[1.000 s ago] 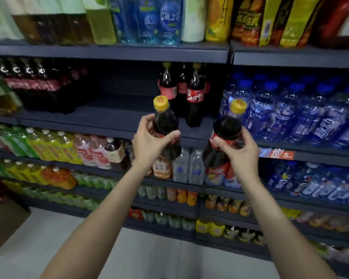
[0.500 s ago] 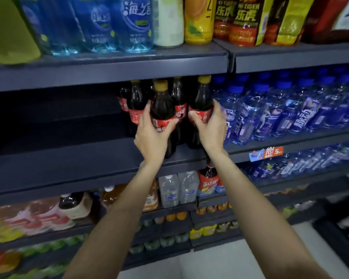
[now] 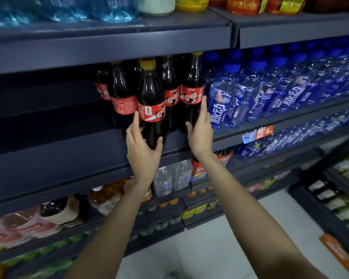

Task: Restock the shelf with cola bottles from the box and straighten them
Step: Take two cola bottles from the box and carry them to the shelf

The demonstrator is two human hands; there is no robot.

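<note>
Head: hands (image 3: 143, 150) flank bottles (image 3: 152, 105) (shelf-edge).

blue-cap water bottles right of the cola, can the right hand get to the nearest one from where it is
Probably yes. The right hand lies along the rightmost cola bottle, and the nearest blue-cap water bottle stands just beside it at the open shelf front, nothing between them.
</note>
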